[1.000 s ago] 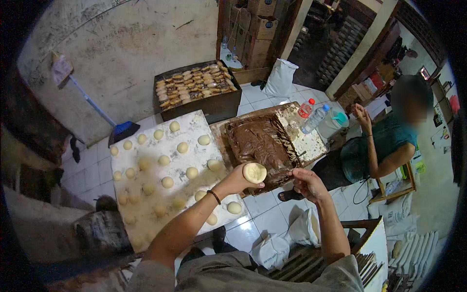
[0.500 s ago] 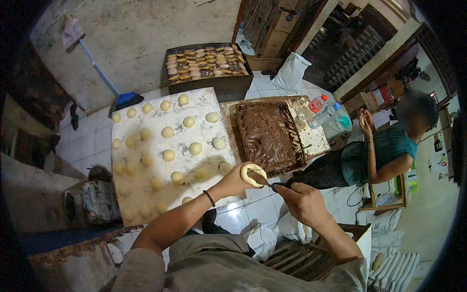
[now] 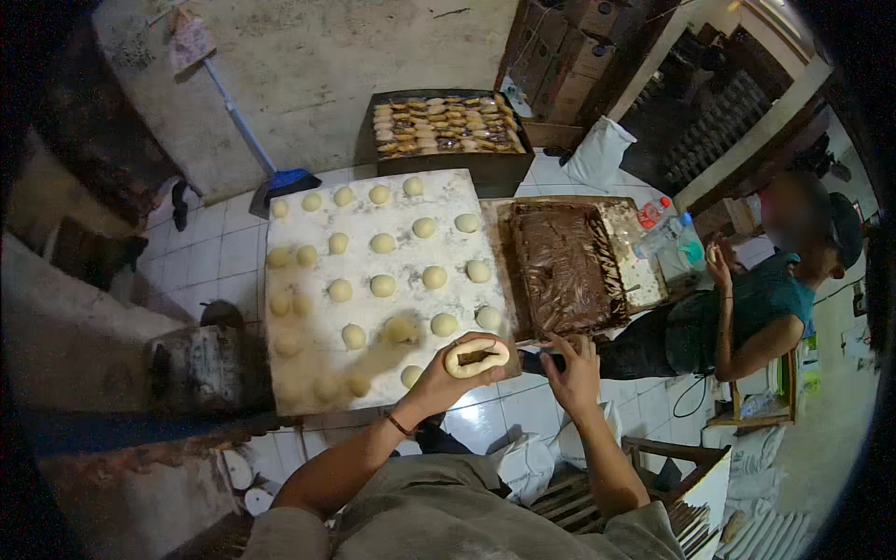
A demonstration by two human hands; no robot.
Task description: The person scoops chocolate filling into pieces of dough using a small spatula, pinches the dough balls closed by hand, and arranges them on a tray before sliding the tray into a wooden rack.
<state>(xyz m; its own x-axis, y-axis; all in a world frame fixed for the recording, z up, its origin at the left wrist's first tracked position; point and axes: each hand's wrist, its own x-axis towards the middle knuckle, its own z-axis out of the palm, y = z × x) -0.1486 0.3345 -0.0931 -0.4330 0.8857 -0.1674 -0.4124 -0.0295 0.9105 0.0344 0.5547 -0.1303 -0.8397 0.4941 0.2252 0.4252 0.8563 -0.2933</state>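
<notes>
In my left hand [image 3: 431, 390] is a pale piece of dough [image 3: 502, 353], its sides raised around brown filling [image 3: 475, 357]. The fingers curl beneath and around it. My right hand [image 3: 579, 378] is to the right, apart from the dough and at the near edge of the chocolate tray. A dark-handled spatula [image 3: 551, 362] shows between its thumb and fingers, mostly hidden. Beyond, thick brown chocolate spread [image 3: 565, 266] fills the tray. Several round dough balls [image 3: 434, 277] stand in rows on a floured board [image 3: 373, 315] to the left.
A dark crate [image 3: 457, 172] of wrapped buns stands behind the board. Bottles [image 3: 663, 237] and a tub [image 3: 684, 259] are beyond the chocolate. At right stands a person [image 3: 756, 322] with raised hands. A blue broom [image 3: 291, 179] leans against the wall. White sacks [image 3: 523, 467] lie below my hands.
The spatula has left the dough as my right hand moved away from it, toward the chocolate tray. My left hand still holds the filled dough. The whole view has shifted.
</notes>
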